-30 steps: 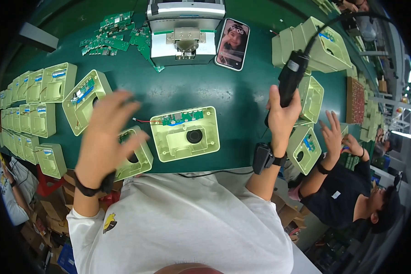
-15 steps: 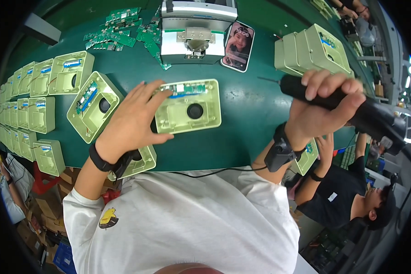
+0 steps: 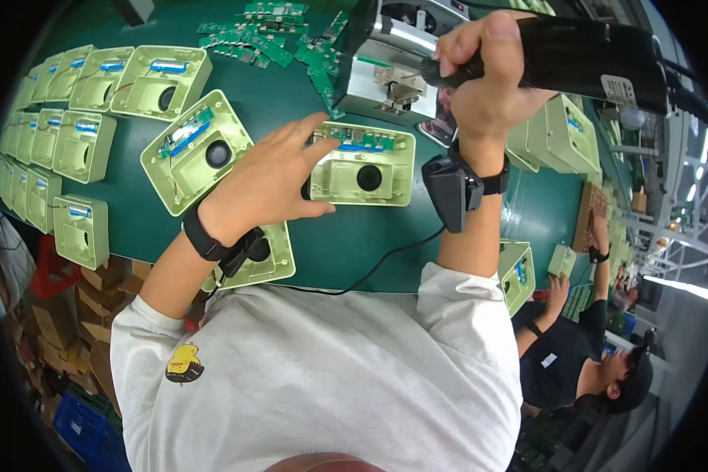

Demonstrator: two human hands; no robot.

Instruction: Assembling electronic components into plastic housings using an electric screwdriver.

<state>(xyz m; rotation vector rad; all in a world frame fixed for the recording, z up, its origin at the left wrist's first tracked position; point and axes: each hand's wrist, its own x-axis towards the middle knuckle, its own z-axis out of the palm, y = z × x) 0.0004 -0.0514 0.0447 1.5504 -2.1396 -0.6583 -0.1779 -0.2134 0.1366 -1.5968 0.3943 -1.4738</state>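
A light green plastic housing (image 3: pixel 342 179) lies face up before me, with a green circuit board (image 3: pixel 376 139), a blue battery partly under it and a round black speaker (image 3: pixel 369 178) inside. My left hand (image 3: pixel 259 181) grips its left end, thumb at the near edge and fingers at the far edge. My right hand (image 3: pixel 492 82) is wrapped round a black electric screwdriver (image 3: pixel 586 59), raised by the metal screw feeder (image 3: pixel 389 67). The driver's tip is hard to make out against the feeder. A second fitted housing (image 3: pixel 189 189) lies tilted left of my left hand.
Rows of green housings (image 3: pixel 82 149) with blue batteries fill the left side. Loose circuit boards (image 3: pixel 263 35) lie at the back. One housing (image 3: pixel 275 271) sits under my left wrist. Stacked housings (image 3: pixel 554 138) stand at right. A co-worker (image 3: pixel 574 354) sits at far right.
My right hand has swung the screwdriver leftward and away from me to the screw feeder. My left hand stays at the housing's left end. The whole view has shifted and turned.
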